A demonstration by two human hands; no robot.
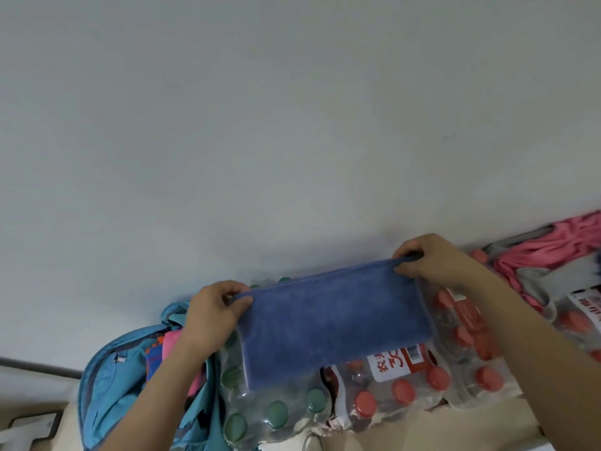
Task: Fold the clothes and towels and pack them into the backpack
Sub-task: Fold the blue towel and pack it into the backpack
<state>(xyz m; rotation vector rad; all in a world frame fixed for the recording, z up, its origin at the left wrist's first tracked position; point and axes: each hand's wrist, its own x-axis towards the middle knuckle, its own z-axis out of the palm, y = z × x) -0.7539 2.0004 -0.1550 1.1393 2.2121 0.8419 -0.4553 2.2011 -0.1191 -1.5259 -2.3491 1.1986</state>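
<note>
Towel [331, 323] hangs over the bottle packs [390, 395], left grip [213, 315] and right grip [432, 263] each pinching a top corner. Backpack [107, 392] open just left, clothes inside. Risk: thin corner pinches, so the fold could slump open on the swing over. Backpack mouth looks crowded, so towel may bunch going in.

Plain pale grey wall [260, 125], evenly lit, fills the upper two thirds of the view. Against its base lie shrink-wrapped packs of bottles: a green-capped pack [276, 411], with a red-capped pack [403, 388] just beside it. Lower left, a grey pipe [39, 367] runs along the wall. A beige surface [422, 434] lies below.
</note>
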